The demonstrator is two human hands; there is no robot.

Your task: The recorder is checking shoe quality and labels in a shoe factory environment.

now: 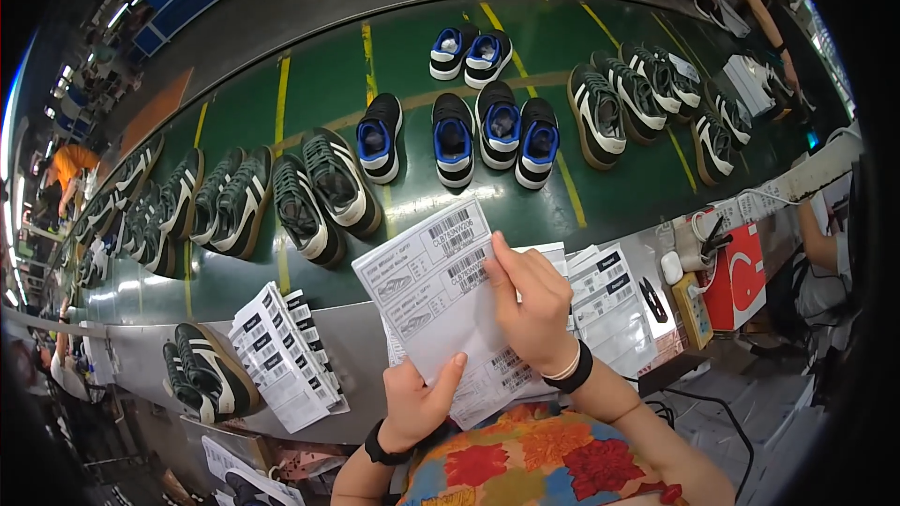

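Note:
A white sheet of printed barcode labels (412, 286) is held up over the near edge of the belt, tilted. At its right edge my right hand (536, 305) pinches it between thumb and fingers. My left hand (419, 403) grips the lower left part, thumb on top and the other fingers mostly hidden. Beneath the held sheet, more label sheets (487, 384) show. Left of my hands lies a fanned stack of label sheets (281, 356), and further sheets (609, 305) lie to the right. Beyond the sheet stand black shoes with blue linings (454, 141).
Rows of dark green shoes with white stripes (319, 187) stand on the green belt (412, 66); one pair (208, 370) sits on the near ledge. A red box (738, 276), a wooden block (694, 309) and a cable lie right. At far right a person's arm (769, 23) reaches over the belt.

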